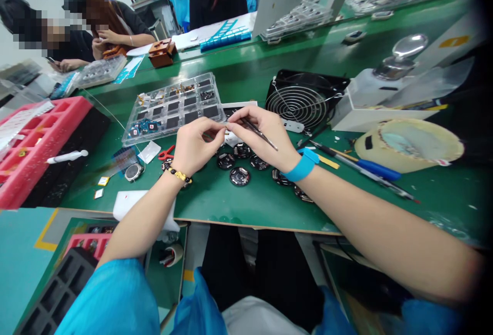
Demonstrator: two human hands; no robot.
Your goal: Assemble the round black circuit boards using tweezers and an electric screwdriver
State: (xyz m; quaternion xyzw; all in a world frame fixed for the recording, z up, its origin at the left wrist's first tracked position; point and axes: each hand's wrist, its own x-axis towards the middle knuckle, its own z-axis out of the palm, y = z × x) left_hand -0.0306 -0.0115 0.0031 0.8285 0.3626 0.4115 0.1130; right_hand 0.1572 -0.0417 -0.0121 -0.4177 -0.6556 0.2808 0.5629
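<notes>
My left hand (198, 142) is closed in a pinch, thumb and forefinger together, on something too small to make out. Its fingertips meet those of my right hand (265, 132) just above the bench. A pair of dark metal tweezers (264, 138) lies across my right palm, gripped with the thumb and fingers. Beneath both hands sit several round black parts (239, 176) with small components on them. A white object (231, 138) shows partly behind my fingertips. Red-handled pliers or clips (166, 153) rest beside my left wrist.
A clear compartment box (171, 106) of small parts lies behind my left hand. A black fan (302, 99) stands behind my right. Pens (379, 169) and a cream round container (408, 145) are at right, a pink foam tray (46, 129) at left. Other people sit across the bench.
</notes>
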